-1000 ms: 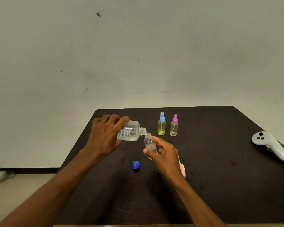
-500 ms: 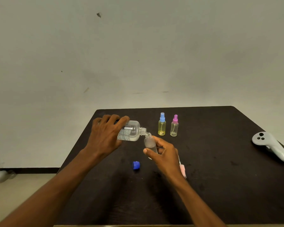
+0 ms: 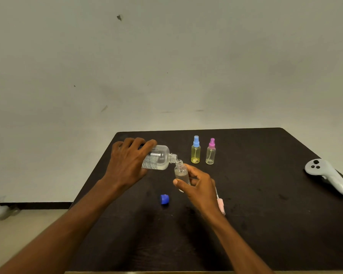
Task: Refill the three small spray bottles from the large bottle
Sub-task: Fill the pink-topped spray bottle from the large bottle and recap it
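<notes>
The large bottle [image 3: 158, 158] is gripped by the left hand [image 3: 129, 161] and tipped into an uncapped small bottle [image 3: 181, 174] gripped by the right hand [image 3: 198, 186]; beyond it two capped spray bottles [image 3: 195, 150] are left standing, fill unclear

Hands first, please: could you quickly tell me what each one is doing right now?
Left hand: closed around the large bottle, tipped toward the small one.
Right hand: closed on the small uncapped spray bottle.

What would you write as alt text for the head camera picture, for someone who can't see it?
A person's left hand tips a large clear bottle into a small open bottle held by the right hand above a dark table. Two capped spray bottles, one yellow and one clear with a pink top, stand behind; a blue cap lies nearby.
</notes>
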